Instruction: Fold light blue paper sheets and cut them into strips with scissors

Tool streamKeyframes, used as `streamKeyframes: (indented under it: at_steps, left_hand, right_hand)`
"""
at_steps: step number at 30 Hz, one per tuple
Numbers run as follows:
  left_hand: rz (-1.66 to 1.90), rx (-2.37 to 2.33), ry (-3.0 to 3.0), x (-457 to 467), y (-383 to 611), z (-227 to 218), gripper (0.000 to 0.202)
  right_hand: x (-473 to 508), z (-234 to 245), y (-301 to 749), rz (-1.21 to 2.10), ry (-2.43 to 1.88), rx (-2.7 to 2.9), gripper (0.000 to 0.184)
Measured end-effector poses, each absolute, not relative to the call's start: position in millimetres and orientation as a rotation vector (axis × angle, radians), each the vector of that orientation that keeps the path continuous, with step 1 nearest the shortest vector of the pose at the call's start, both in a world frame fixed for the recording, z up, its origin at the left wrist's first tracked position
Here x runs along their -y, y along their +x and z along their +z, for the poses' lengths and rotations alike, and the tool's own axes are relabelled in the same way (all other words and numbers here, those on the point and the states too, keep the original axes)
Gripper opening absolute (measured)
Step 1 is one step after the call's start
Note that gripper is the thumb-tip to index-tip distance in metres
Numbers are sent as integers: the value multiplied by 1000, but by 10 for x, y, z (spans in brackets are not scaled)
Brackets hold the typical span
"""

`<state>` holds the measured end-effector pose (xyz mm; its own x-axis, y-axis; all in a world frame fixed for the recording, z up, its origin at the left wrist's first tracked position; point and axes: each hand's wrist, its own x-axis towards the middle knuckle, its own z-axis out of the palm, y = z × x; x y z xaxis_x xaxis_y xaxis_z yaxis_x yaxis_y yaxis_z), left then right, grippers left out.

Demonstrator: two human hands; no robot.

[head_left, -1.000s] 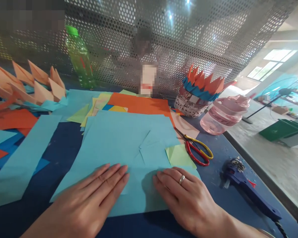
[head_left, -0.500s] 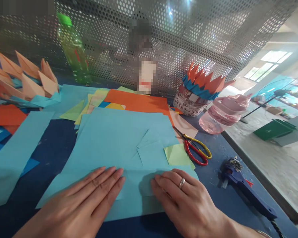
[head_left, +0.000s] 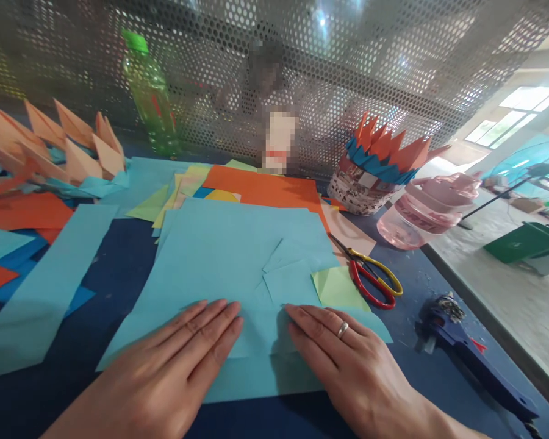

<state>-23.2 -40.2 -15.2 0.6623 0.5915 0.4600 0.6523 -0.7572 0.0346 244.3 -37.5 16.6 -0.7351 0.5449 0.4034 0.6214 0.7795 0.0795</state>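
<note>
A light blue sheet of paper lies in front of me, with a folded band along its near side. My left hand rests flat on the band's left part, fingers stretched out and together. On its right part, my right hand, with a ring on one finger, also presses flat with the fingers extended. Beyond the hands is a stack of light blue paper. Small blue paper scraps and a pale green piece of paper lie on it.
Scissors with red and yellow handles and a blue glue gun lie at right. Behind them stand a pink bottle and an orange-and-blue paper-trimmed pot. A green bottle and a spiky paper crown are at left.
Both hands have slid slightly forward on the paper, and the right fingers have straightened. The view has turned a little to the left.
</note>
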Motion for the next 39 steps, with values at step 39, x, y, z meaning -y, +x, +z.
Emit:
streamKeyframes:
  at_steps: [39]
  left_hand:
    - [-633, 1639, -2861, 141, -213, 169, 17]
  right_hand:
    - [317, 169, 2404, 181, -1295, 2385, 29]
